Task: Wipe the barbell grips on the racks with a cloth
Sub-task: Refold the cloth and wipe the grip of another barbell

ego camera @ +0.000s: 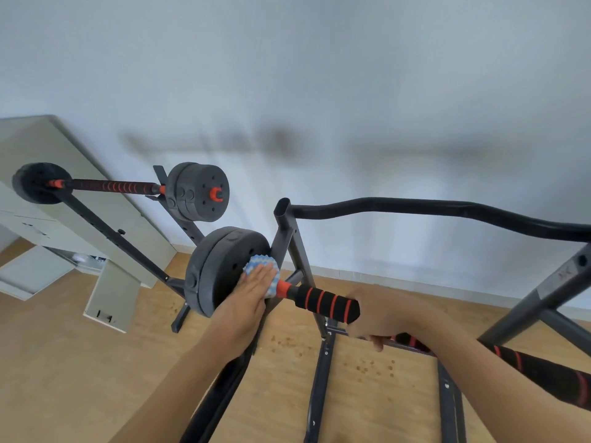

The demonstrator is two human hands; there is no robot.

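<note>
Wood floor [64, 362], brown specks under both hands; pale wall [351, 75] beyond. Left hand [252, 290], fingers flat, presses cloth [260, 266] against weight plate [217, 266]. Right hand [372, 314] wraps barbell grip [326, 303] alongside. Second barbell [115, 187] racked beyond left hand.

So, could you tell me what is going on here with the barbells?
A person is wiping the near barbell, which rests on a dark rack. Their left hand presses a blue-and-white cloth with flat fingers against the bar where it meets the weight plate. Their right hand grips the black-and-red foam grip, seemingly to steady it. A second barbell sits on another rack farther back on the left, with no hand on it.
</note>
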